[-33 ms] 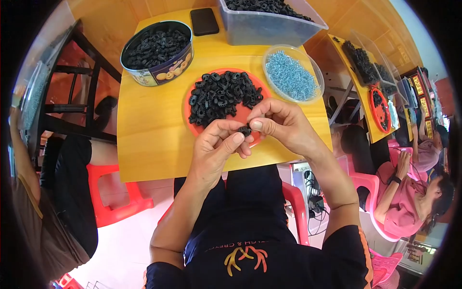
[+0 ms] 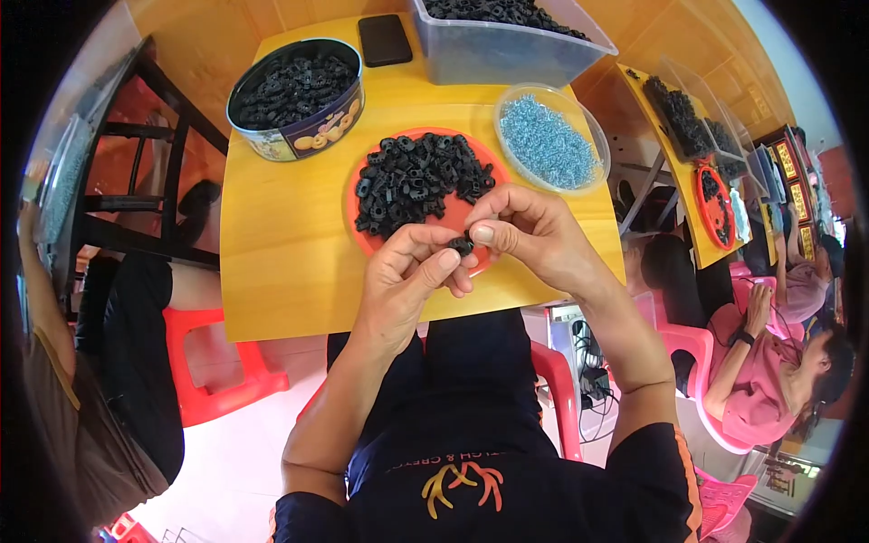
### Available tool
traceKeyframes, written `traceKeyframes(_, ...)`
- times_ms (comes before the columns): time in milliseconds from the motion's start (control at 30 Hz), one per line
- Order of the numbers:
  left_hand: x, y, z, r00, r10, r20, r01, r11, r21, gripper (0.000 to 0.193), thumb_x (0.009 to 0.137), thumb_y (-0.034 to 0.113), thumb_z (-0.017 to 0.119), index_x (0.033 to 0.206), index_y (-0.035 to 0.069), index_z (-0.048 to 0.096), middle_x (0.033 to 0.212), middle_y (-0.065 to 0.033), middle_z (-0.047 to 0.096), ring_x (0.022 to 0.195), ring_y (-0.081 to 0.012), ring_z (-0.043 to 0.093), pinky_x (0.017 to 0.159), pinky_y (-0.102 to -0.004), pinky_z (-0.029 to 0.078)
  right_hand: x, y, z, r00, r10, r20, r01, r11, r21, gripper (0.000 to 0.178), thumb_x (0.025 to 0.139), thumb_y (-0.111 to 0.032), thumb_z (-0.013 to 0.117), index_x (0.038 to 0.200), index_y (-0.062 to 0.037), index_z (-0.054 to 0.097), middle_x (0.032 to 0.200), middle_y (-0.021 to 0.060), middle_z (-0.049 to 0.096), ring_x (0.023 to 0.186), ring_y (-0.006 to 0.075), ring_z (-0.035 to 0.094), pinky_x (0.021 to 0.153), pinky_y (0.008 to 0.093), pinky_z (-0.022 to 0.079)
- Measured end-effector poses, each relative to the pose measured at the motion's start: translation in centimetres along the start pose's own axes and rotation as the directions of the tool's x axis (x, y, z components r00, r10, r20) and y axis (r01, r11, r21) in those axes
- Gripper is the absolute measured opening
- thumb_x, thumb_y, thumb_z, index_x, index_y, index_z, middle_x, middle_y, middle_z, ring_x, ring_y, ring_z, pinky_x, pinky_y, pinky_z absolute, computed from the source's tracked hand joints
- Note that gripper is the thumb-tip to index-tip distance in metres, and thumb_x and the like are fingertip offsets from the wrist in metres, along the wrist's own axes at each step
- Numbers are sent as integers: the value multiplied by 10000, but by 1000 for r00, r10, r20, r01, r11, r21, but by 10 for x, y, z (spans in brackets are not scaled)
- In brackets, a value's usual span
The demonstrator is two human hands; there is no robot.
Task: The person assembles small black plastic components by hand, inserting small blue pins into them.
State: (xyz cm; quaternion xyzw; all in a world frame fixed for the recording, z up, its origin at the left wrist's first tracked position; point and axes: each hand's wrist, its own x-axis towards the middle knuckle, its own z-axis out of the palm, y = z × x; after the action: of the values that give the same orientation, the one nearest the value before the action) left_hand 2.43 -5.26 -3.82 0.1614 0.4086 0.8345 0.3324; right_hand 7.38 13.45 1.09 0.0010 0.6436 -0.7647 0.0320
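Note:
My left hand [image 2: 412, 271] pinches a small black plastic part [image 2: 462, 245] between thumb and fingers. At the part's right side, my right hand [image 2: 516, 231] has its thumb and index finger pressed together; whatever lies between those fingertips is hidden. Both hands are over the near edge of a round orange-red plate [image 2: 358, 231], which bears a heap of similar black parts [image 2: 421, 176]. Beyond my right hand stands a round clear tub [image 2: 601, 172] filled with small silvery-blue metal pieces [image 2: 548, 140], perhaps screws.
A round tin [image 2: 272, 145] full of black parts stands at the back left of the yellow table [image 2: 281, 262]. Behind are a dark phone-like slab [image 2: 385, 41] and a clear bin [image 2: 507, 59] of black parts. People sit on both sides, one near a red stool [image 2: 217, 389].

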Motion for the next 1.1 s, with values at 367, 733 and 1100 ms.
traceKeyframes(367,0,-2,0,999,7,44,-6,1000,-21,168,937,67,595,1100,35,574,984,-130,678,770,-157,619,697,-293,491,-8,2,19,982,-107,-157,93,991,-98,117,921,-81,645,974,17,610,882,35,656,791,77,616,726,243,517)
traceKeyframes(733,-10,-6,3,996,67,-63,-71,996,-55,151,932,52,604,1065,-11,570,924,-121,657,770,-167,639,699,-289,524,-10,23,29,687,-722,85,463,345,-816,226,709,-119,784,886,-25,679,815,96,625,697,248,597,586,331,485)
traceKeyframes(1100,-20,5,-40,977,123,-172,-117,992,45,157,937,33,576,1091,5,573,986,-161,681,762,-170,641,694,-289,513,-2,4,-22,902,-420,103,187,164,-969,109,800,-51,693,910,-50,689,849,97,656,791,286,633,676,375,511)
